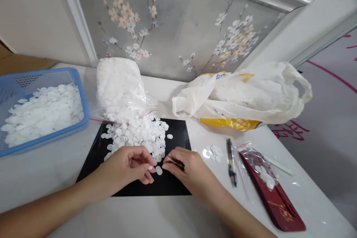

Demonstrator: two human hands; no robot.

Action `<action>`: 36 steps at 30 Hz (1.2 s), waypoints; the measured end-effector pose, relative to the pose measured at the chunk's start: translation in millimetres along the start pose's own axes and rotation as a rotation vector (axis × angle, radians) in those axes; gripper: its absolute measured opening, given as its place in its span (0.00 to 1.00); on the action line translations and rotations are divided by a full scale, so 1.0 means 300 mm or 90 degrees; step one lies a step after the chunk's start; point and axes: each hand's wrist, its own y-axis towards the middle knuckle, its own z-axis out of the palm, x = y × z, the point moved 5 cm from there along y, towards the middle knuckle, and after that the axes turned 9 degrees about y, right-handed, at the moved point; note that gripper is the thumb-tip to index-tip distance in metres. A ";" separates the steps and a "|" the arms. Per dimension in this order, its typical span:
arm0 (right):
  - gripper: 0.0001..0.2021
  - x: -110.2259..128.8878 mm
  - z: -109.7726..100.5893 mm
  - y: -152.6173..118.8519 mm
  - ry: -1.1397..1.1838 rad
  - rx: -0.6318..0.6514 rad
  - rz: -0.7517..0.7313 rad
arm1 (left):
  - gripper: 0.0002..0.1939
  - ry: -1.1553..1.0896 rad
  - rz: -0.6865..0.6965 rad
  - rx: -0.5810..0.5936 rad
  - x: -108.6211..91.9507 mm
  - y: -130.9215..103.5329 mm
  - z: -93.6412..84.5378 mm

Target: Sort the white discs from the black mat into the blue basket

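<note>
A heap of small white round discs (139, 130) lies on a black mat (178, 134), spilling from a clear plastic bag (119, 81). My left hand (136, 165) is over the mat's front half, fingers curled and thumb against the fingertips, at the left edge of a single white disc (158, 170). To the right of that disc, my right hand (181, 163) is closed around a thin dark tool (176, 162), probably tweezers, whose tip is hidden by the fingers.
A blue basket (85, 108) of white discs stands at the left. A white and yellow plastic bag (242, 96) lies at the back right. Nearer are some loose discs (214, 153), a pen (231, 163) and a red case (279, 204) under a small clear bag (260, 167).
</note>
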 end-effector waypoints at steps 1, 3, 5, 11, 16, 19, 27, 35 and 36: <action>0.08 0.002 0.012 0.001 -0.004 -0.001 -0.004 | 0.08 -0.025 -0.009 0.000 -0.001 0.001 -0.002; 0.07 0.006 0.034 0.003 -0.010 -0.001 -0.004 | 0.09 -0.065 -0.025 -0.001 0.001 0.003 -0.004; 0.08 0.008 0.048 0.005 -0.004 0.001 0.006 | 0.11 -0.092 -0.034 -0.002 0.003 0.006 -0.004; 0.05 -0.009 0.028 0.004 0.118 -0.006 0.099 | 0.16 -0.145 -0.047 -0.017 0.007 0.013 -0.006; 0.05 -0.028 -0.007 0.001 0.095 0.019 0.150 | 0.16 -0.112 -0.041 -0.001 0.013 0.009 -0.006; 0.07 -0.026 -0.022 0.002 0.032 0.028 0.144 | 0.15 -0.065 -0.018 0.009 0.016 0.005 -0.005; 0.09 0.017 0.013 0.002 -0.004 0.048 -0.071 | 0.11 0.029 0.019 0.014 0.009 0.011 0.003; 0.05 0.014 0.024 0.004 0.047 0.055 -0.070 | 0.09 0.014 0.042 -0.006 0.003 0.015 -0.029; 0.05 0.008 0.012 0.004 0.066 0.039 -0.036 | 0.08 0.020 0.044 -0.007 0.000 0.013 -0.030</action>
